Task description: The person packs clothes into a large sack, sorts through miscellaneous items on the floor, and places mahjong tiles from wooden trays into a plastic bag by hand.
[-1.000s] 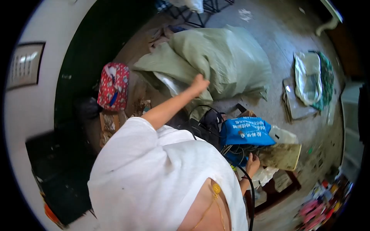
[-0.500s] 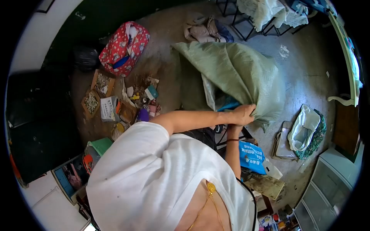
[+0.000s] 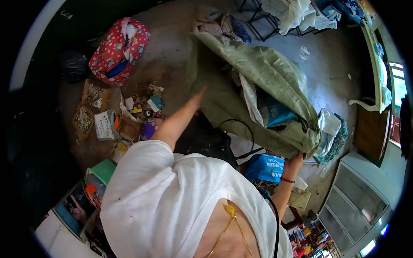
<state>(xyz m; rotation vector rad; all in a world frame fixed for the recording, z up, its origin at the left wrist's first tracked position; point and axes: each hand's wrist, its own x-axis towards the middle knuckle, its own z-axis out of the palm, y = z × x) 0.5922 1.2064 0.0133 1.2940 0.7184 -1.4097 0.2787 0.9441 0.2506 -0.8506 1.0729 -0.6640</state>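
Observation:
A large green woven sack lies on the floor in front of me with its mouth spread wide. Inside it show a blue printed bag and some white material. My right hand grips the near right corner of the sack's rim, its fingers closed on the fabric. My left hand is at the sack's left side, seen edge-on with fingers stretched out. Whether it touches the fabric is hard to see. Below the sack, near my right wrist, sits another blue printed bag.
Left are a red patterned bundle, a black plastic bag, open boxes and scattered small items. A grey cabinet stands at right, near a white and green cloth bag. Metal-legged furniture is at the back.
My hands, together at the sack's rim before, have moved apart: left to the far left, right toward the lower right, pulling the rim. The sack's mouth has opened wider.

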